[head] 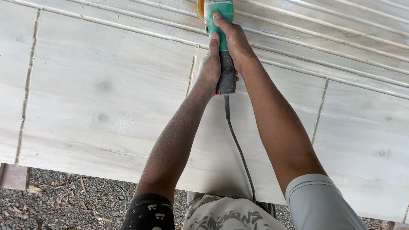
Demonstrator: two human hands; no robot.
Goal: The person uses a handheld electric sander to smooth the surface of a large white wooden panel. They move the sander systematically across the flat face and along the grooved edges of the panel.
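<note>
Both of my hands grip a green and black power sander (pixel 222 25) at the top centre of the view. My left hand (pixel 211 64) wraps the black rear handle from the left. Further forward, my right hand (pixel 232 40) closes over the green body. An orange sanding disc (pixel 199 9) shows at the tool's left front edge, against the whitewashed wooden panel (pixel 106 98). The tool's dark power cord (pixel 238 149) trails down between my forearms toward my body.
The panel is made of pale boards with raised battens (pixel 298 51) at the top and narrow seams (pixel 27 81) running down. Its near edge overhangs gravel ground (pixel 64 200) littered with dry leaves. A wooden support (pixel 12 176) shows under the left edge.
</note>
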